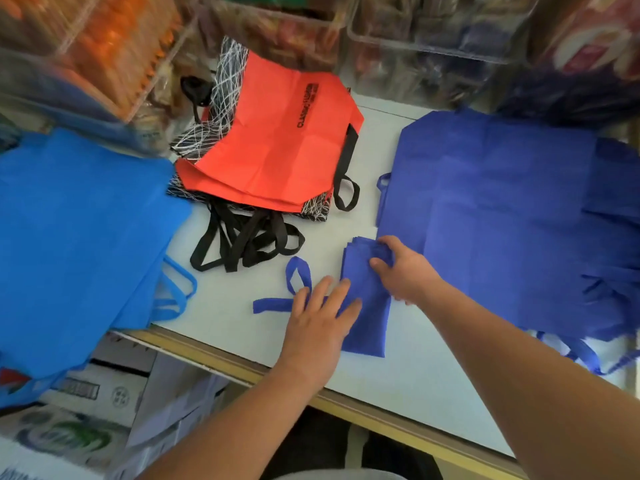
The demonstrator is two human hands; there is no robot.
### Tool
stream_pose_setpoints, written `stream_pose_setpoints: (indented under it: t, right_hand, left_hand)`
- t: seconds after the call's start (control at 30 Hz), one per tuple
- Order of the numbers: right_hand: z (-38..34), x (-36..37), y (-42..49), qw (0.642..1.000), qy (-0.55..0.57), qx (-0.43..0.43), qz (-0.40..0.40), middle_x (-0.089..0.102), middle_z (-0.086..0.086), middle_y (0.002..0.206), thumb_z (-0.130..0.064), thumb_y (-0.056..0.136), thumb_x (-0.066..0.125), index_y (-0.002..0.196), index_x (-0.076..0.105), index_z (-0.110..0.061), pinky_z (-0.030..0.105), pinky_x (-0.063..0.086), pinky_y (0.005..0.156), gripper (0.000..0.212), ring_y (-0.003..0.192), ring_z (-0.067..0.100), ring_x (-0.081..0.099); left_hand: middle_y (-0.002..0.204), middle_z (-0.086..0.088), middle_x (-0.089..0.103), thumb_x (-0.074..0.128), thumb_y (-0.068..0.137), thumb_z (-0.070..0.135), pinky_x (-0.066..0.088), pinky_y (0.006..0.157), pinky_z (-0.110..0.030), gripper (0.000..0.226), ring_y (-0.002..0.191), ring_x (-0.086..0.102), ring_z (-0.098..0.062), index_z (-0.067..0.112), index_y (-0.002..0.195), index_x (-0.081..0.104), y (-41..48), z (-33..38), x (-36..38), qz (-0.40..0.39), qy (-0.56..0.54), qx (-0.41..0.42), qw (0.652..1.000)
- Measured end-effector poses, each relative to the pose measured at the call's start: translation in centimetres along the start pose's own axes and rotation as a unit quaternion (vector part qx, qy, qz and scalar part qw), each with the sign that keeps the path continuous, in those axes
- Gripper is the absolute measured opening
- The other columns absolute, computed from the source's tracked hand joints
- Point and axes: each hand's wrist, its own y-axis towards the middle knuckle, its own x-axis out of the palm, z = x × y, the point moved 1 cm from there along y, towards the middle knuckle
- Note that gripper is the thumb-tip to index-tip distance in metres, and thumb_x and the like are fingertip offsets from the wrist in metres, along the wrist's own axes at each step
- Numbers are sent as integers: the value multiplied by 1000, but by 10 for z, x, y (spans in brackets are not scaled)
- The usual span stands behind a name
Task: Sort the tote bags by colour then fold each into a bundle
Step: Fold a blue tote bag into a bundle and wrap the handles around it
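A dark blue tote bag, folded into a narrow strip, lies on the white table in front of me. Its loop handles trail out to the left. My left hand lies flat with spread fingers on the strip's left edge and the handles. My right hand pinches the strip's far end between thumb and fingers. A pile of dark blue totes lies flat at the right. Light blue totes lie at the left. A red tote tops a black-and-white pile behind.
Black handles spill from the red pile toward me. Clear plastic bins of goods line the back of the table. Cardboard boxes stand on the floor below the table's front edge, at the left.
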Motion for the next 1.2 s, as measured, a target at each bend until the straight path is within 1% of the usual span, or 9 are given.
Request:
stream_pose_setpoints:
  t: [0.1, 0.23, 0.37, 0.6, 0.67, 0.73, 0.8, 0.97, 1.2]
  right_hand:
    - [1, -3, 11, 997, -77, -17, 18, 51, 2, 113, -47, 100, 54, 130, 46, -37, 39, 51, 73, 33, 91, 29, 59]
    - [10, 5, 17, 997, -21, -44, 54, 52, 3, 113, -42, 97, 62, 121, 55, -32, 44, 54, 80, 27, 91, 28, 57]
    - [17, 6, 20, 993, 34, -76, 80, 59, -1, 105, -38, 97, 64, 114, 62, -26, 36, 48, 75, 22, 91, 22, 56]
    - [27, 6, 23, 985, 125, -91, 77, 67, -7, 90, -35, 94, 69, 103, 70, -25, 24, 48, 69, 13, 82, 14, 61]
    - [30, 7, 21, 983, 153, -86, 51, 68, -8, 93, -35, 92, 72, 103, 73, -28, 30, 54, 76, 13, 88, 15, 63]
    - [34, 9, 20, 979, 188, -75, 25, 70, -6, 94, -36, 92, 72, 100, 75, -29, 33, 57, 73, 11, 91, 18, 66]
    - [34, 7, 19, 981, 181, -73, 16, 71, -2, 91, -42, 98, 63, 95, 76, -22, 32, 55, 73, 25, 90, 22, 67]
    - [29, -10, 12, 957, 279, -25, -78, 71, -14, 97, -61, 100, 48, 102, 77, -20, 27, 49, 88, 50, 89, 9, 64]
    - [28, 7, 18, 985, 141, -85, 46, 60, -19, 80, -34, 98, 63, 96, 70, -28, 21, 45, 70, 9, 76, 0, 57]
  left_hand:
    - [155, -6, 48, 76, 79, 12, 16, 123, -51, 52, 148, 38, -28, 19, 129, 65, -4, -5, 15, -12, 11, 104, 994]
    - [171, 6, 15, 44, 103, 41, 11, 128, -44, 55, 158, 0, -12, 24, 156, 37, -9, -10, 23, -88, -88, 74, 989]
    - [170, 14, -12, 53, 97, 53, -5, 128, -36, 80, 153, -23, -4, 32, 163, 12, -5, -15, 15, -173, -77, 89, 978]
    - [163, 13, 36, 46, 105, 48, 29, 122, -37, 44, 152, 26, -5, 34, 147, 50, 9, -9, -11, -208, -213, -13, 955]
    - [122, 4, 67, 46, 104, 51, 50, 100, -40, 31, 116, 61, -19, 31, 125, 60, 18, -8, -27, -221, -302, -107, 921]
    - [84, -1, 60, 45, 105, 49, 49, 79, -41, 28, 85, 59, -28, 23, 102, 55, 30, -10, -38, -185, -318, -148, 918]
    - [78, -1, 58, 45, 105, 49, 47, 74, -41, 28, 79, 56, -28, 23, 94, 50, 46, -11, -42, -156, -293, -155, 930]
    - [81, 3, 56, 48, 104, 48, 45, 71, -39, 26, 87, 57, -28, 26, 90, 42, 86, -9, -28, -127, -264, -182, 939]
    - [102, 0, 58, 62, 91, 58, 49, 81, -42, 42, 100, 55, -25, 19, 107, 54, 113, -20, -36, -44, -76, -102, 991]
